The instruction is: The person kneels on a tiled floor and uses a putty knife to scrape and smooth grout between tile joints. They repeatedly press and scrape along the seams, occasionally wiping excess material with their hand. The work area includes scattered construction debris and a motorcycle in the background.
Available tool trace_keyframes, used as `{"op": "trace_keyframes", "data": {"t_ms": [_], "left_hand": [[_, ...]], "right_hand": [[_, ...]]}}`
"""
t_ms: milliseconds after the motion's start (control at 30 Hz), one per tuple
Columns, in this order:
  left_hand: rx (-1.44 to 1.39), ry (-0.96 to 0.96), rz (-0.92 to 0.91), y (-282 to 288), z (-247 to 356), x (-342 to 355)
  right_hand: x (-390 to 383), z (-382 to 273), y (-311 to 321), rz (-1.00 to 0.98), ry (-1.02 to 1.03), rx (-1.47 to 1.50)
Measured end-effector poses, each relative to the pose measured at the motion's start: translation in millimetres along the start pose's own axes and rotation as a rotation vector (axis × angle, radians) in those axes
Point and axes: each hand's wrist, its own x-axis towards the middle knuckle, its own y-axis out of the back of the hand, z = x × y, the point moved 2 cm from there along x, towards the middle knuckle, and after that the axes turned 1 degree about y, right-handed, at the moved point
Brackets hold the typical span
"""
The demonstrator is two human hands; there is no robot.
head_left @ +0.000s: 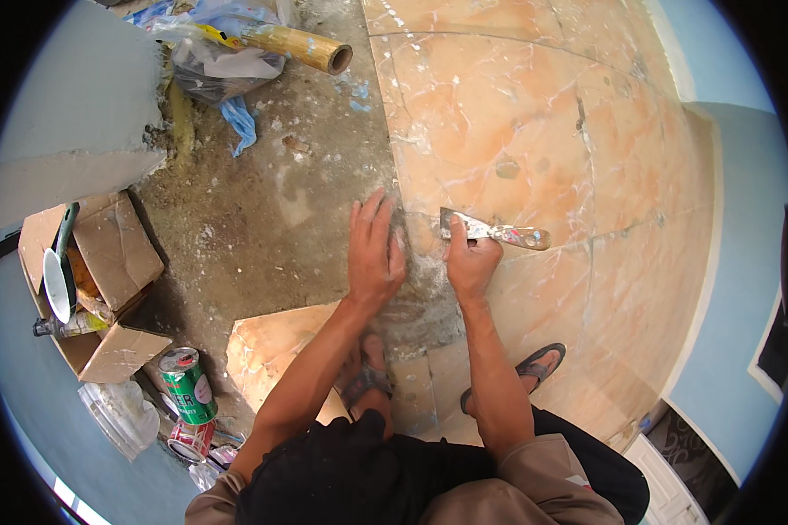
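My right hand [473,265] is closed round a putty knife [508,234], its thumb along the paint-spattered blade. The blade's end points left and the worn handle sticks out to the right, over the orange marbled floor tiles [499,105]. Palm down, my left hand [373,249] has its fingers stretched out over the bare, dusty concrete [280,236], close to the tile edge. It holds nothing. Between the hands runs the boundary of tile and concrete, dusted with grey powder [429,284]. Whether the left fingertips press on the floor, I cannot tell.
An open cardboard box [118,245] with tools stands at the left, beside a green can [187,385]. A loose tile piece [271,346] lies near my left forearm. Plastic bags [223,66] and a cardboard tube [302,46] lie at the far left. My sandaled feet [365,376] are below.
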Motion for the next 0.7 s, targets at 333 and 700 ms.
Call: {"op": "trace_keyframes", "data": {"t_ms": [333, 700], "left_hand": [[0.003, -0.008, 0.002, -1.0, -0.7, 1.4], [0.012, -0.003, 0.007, 2.9, -2.1, 0.8]], "right_hand": [[16.9, -5.2, -9.8, 0.003, -0.071, 0.006], [50.2, -43.6, -30.2, -0.132, 0.085, -0.002]]}}
